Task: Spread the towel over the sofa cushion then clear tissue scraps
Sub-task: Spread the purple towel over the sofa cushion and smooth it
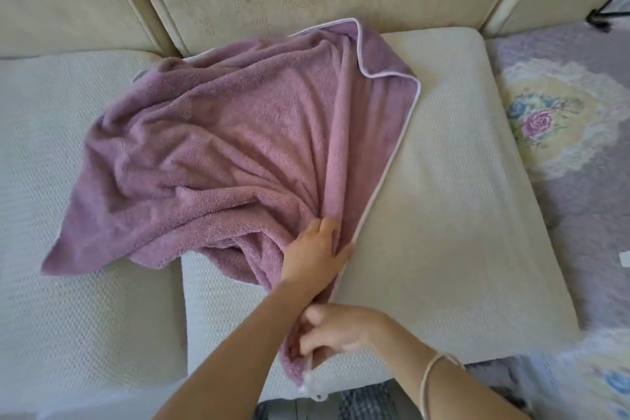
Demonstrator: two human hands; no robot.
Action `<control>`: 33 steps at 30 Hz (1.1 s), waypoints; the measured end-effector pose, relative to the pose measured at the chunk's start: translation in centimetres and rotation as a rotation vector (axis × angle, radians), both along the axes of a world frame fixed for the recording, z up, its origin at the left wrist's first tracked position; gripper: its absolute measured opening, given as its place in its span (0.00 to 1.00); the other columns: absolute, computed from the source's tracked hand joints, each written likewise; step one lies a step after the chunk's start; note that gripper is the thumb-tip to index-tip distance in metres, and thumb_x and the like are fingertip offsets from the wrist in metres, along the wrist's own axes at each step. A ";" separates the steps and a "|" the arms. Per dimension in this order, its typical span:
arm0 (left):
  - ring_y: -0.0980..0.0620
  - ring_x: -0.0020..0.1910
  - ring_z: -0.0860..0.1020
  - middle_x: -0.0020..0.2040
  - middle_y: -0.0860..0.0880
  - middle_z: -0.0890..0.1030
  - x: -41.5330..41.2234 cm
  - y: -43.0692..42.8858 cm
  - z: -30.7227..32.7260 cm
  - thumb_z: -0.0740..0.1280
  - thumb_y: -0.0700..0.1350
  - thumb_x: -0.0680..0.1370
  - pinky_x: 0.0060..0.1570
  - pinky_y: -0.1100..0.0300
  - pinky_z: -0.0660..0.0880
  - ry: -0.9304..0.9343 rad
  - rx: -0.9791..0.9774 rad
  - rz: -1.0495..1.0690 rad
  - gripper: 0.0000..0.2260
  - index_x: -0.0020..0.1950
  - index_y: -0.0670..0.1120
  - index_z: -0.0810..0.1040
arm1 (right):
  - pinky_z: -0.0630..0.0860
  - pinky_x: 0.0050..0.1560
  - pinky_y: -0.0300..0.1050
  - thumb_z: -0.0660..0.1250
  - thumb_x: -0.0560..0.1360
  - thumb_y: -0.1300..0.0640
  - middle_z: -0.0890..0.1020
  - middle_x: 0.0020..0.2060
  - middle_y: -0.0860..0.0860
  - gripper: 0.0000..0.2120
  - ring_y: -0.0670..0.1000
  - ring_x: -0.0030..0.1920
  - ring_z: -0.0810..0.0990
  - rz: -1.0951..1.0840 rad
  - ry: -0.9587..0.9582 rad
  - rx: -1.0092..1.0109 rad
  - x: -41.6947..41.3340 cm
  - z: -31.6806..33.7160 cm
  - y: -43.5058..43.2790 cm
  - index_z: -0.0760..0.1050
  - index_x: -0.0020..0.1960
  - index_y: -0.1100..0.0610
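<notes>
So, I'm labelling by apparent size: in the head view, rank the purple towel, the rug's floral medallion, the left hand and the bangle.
1. purple towel, by far the largest.
2. floral medallion on the rug.
3. left hand, gripping the towel.
4. bangle, a thin band; nearest the camera, yet smallest.

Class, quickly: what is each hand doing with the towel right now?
Left hand: grips a bunched fold of the towel.
Right hand: pinches the towel's near corner.
</notes>
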State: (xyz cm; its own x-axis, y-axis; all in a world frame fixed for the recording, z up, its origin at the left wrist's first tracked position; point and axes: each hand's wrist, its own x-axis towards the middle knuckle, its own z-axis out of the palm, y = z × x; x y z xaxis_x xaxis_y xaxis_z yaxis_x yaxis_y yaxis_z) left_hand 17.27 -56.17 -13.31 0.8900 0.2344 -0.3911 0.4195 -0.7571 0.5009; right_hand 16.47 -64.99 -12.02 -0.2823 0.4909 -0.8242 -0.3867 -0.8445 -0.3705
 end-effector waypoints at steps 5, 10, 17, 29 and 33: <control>0.41 0.59 0.76 0.61 0.43 0.76 1.6 0.3 -1.0 0.60 0.41 0.78 0.50 0.49 0.74 0.306 0.262 -0.135 0.14 0.63 0.43 0.64 | 0.76 0.42 0.35 0.56 0.78 0.69 0.79 0.41 0.49 0.13 0.43 0.38 0.77 0.081 0.065 -0.063 1.7 -0.4 -1.1 0.70 0.42 0.53; 0.42 0.58 0.76 0.59 0.44 0.77 1.5 1.3 -1.3 0.60 0.43 0.76 0.52 0.51 0.73 0.258 0.152 -0.178 0.15 0.63 0.45 0.70 | 0.70 0.28 0.34 0.61 0.78 0.62 0.79 0.25 0.48 0.16 0.38 0.21 0.75 -0.283 -0.682 -0.260 9.0 -3.3 -3.1 0.70 0.32 0.54; 0.43 0.57 0.77 0.55 0.45 0.81 -1.7 3.2 -0.1 0.60 0.46 0.75 0.51 0.55 0.74 0.523 0.210 -0.542 0.13 0.54 0.46 0.80 | 0.65 0.13 0.27 0.68 0.74 0.59 0.73 0.32 0.54 0.09 0.41 0.18 0.74 -0.880 -0.763 -0.328 15.7 -5.6 -0.1 0.70 0.37 0.57; 0.44 0.61 0.74 0.63 0.47 0.71 1.0 0.0 -0.4 0.60 0.57 0.76 0.52 0.52 0.73 0.241 0.047 -0.161 0.20 0.62 0.45 0.68 | 0.68 0.23 0.34 0.59 0.73 0.68 0.73 0.21 0.48 0.12 0.40 0.13 0.70 -0.224 -0.858 -0.313 5.1 -5.3 -7.6 0.67 0.34 0.55; 0.41 0.57 0.76 0.61 0.45 0.73 3.7 -1.9 -0.6 0.57 0.59 0.78 0.51 0.49 0.73 0.137 -0.068 0.130 0.22 0.61 0.43 0.68 | 0.72 0.31 0.36 0.59 0.75 0.63 0.76 0.28 0.47 0.08 0.43 0.24 0.74 -0.109 -0.733 -0.252 1.8 -4.0 -9.2 0.66 0.42 0.51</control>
State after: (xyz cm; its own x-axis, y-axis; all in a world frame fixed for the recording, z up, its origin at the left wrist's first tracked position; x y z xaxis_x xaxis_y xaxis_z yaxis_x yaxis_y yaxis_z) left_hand 20.95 -58.11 -13.89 0.7913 0.3124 -0.5255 0.5792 -0.6584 0.4807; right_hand 18.25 -74.18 -16.04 0.4159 0.2578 -0.8721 -0.2034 -0.9083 -0.3655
